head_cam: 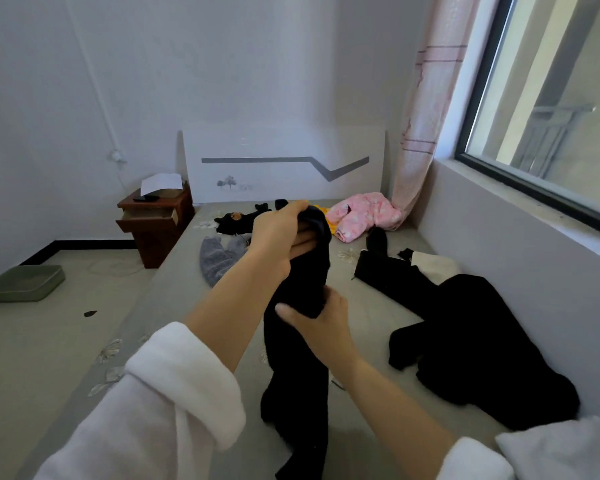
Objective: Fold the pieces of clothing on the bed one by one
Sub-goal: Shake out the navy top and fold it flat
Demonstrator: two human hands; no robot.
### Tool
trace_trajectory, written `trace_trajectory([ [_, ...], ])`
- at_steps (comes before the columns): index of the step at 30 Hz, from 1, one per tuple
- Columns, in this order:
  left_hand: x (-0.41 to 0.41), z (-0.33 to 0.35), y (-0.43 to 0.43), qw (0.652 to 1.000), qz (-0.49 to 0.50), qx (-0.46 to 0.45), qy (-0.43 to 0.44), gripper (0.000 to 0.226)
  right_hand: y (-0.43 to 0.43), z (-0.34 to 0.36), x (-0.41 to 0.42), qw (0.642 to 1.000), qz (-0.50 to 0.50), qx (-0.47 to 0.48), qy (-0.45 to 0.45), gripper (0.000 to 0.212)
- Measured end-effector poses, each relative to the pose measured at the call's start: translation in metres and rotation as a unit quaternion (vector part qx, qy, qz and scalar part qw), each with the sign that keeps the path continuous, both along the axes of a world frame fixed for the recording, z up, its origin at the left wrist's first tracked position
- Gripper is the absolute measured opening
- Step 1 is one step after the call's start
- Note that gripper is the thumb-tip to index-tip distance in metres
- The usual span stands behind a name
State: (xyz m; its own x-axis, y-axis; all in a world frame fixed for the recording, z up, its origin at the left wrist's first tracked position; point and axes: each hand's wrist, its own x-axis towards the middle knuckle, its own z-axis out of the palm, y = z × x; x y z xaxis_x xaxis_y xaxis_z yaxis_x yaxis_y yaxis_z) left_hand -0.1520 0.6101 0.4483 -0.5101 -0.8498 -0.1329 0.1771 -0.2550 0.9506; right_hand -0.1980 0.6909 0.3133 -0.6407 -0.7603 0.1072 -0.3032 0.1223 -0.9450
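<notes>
Closest in, two rolled white sleeves [184, 386] reach out over the bed [174, 289]. The right hand [321, 327] is clamped round the middle of a long black garment [298, 393], thumb across the front and fingers wrapped behind. Above and beyond it, the left hand [284, 233] grips the garment's top end, fingers curled over the bunched cloth and lifting it clear of the sheet. So the piece hangs between the two hands, and its lower end trails down onto the bed near the person.

To the right, a heap of black clothing [482, 341] lies by the wall, with a white piece [433, 268] just past it. Further up the bed there's a grey garment [215, 259] on the left and a pink padded garment [364, 211] at the curtain [426, 116]. The headboard [284, 161] and a wooden nightstand [156, 223] stand at the far end.
</notes>
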Motion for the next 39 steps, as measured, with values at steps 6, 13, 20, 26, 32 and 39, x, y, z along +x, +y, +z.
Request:
trace_trajectory([
  [6, 0.040, 0.008, -0.023, 0.996, 0.021, -0.050, -0.073, 0.017, -0.017, 0.023, -0.048, 0.985, -0.118, -0.067, -0.110, 0.028],
  [13, 0.090, -0.056, -0.050, 0.948, 0.092, -0.210, -0.222, 0.046, -0.013, 0.089, -0.070, 0.995, 0.032, -0.092, 0.015, 0.035],
  [20, 0.115, -0.057, -0.055, 0.924, -0.068, -0.320, -0.200, 0.035, 0.017, 0.128, -0.100, 0.965, 0.171, 0.045, 0.192, 0.029],
  [26, 0.132, -0.028, -0.083, 0.839, -0.272, -0.311, -0.355, 0.083, 0.031, 0.107, -0.138, 0.845, 0.074, 0.235, 0.475, 0.016],
  [32, 0.122, -0.051, -0.112, 0.663, -0.033, -0.448, -0.598, 0.014, 0.032, 0.072, -0.160, 0.790, -0.089, 0.300, 0.527, 0.018],
  [39, 0.102, -0.081, -0.139, 0.855, 0.007, -0.123, -0.504, 0.025, 0.001, 0.043, -0.190, 0.959, -0.139, 0.238, -0.072, 0.031],
])
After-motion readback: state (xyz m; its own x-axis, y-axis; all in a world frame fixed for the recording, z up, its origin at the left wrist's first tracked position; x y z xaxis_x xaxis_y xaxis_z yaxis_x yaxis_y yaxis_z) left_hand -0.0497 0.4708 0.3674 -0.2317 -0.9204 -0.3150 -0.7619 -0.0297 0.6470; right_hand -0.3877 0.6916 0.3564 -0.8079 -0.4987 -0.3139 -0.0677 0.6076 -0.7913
